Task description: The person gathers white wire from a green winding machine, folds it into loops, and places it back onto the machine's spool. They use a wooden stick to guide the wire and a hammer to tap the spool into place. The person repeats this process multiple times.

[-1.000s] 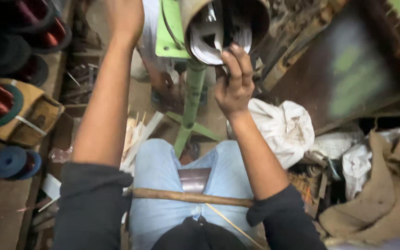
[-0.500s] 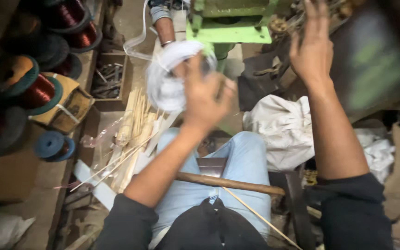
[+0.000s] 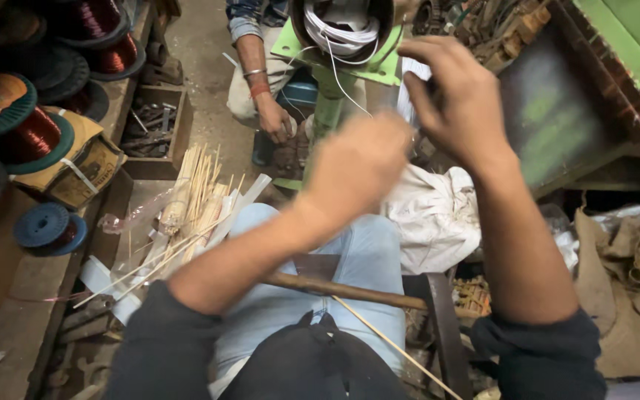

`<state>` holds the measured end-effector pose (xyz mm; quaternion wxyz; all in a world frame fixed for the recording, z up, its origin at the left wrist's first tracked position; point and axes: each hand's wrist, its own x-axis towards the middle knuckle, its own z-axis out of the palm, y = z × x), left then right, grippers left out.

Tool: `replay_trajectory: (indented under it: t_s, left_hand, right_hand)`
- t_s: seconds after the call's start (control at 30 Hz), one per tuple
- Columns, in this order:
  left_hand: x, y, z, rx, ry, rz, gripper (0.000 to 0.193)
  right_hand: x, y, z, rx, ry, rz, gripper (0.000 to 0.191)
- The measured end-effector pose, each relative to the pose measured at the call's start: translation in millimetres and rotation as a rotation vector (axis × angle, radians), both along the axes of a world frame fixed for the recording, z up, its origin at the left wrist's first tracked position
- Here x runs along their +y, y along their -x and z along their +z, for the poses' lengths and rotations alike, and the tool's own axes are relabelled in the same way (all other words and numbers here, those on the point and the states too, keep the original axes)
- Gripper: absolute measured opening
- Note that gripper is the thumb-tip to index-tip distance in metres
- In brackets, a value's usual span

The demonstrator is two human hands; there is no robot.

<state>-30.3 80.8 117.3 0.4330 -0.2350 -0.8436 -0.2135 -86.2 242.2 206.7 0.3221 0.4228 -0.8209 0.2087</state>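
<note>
A wooden shelf (image 3: 9, 296) runs along the left side, carrying spools of red-brown copper wire (image 3: 35, 133), a blue spool (image 3: 47, 226) and a cardboard box (image 3: 87, 167). Beside it, the dirt floor (image 3: 201, 52) holds a wooden tray of metal tools (image 3: 153, 130), a bundle of thin bamboo sticks (image 3: 190, 196), a white cloth sack (image 3: 435, 215) and brown burlap (image 3: 638, 274).

Both hands are raised before the chest: left hand (image 3: 361, 167) blurred, loosely curled; right hand (image 3: 457, 96) higher, fingers bent.
</note>
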Motion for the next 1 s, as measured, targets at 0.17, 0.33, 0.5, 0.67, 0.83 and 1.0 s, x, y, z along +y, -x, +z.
replay_trajectory:
  t_s: [0.17,0.33,0.5,0.67,0.83,1.0]
  left_hand:
    - [-89.3,83.8,33.6,0.27,0.194,0.121,0.042]
    - [-93.4,128.2,28.4,0.151,0.399,0.169,0.032]
    - [-72.0,141.9,12.6,0.183,0.256,0.28,0.022]
    - [-66.3,140.2,7.9,0.206,0.176,0.285,0.02]
    - [-63.9,120.9,0.3,0.25,0.116,0.28,0.027]
    - [-76.2,115.2,-14.9,0.318,0.242,0.336,0.035]
  right_hand:
    - [-35.4,39.4,-21.2,0.117,-0.086,-0.003,0.04]
    - [-31.0,76.8,-22.7,0.052,-0.187,-0.092,0.04]
    - [-10.0,101.2,-21.0,0.203,-0.328,-0.089,0.046]
    - [-19.8,110.1,-52.0,0.272,-0.109,-0.128,0.037]
    - [-17.4,106.0,-73.7,0.185,0.05,0.019,0.039]
    - [-16.1,101.6,-77.1,0.276,-0.094,-0.085,0.046]
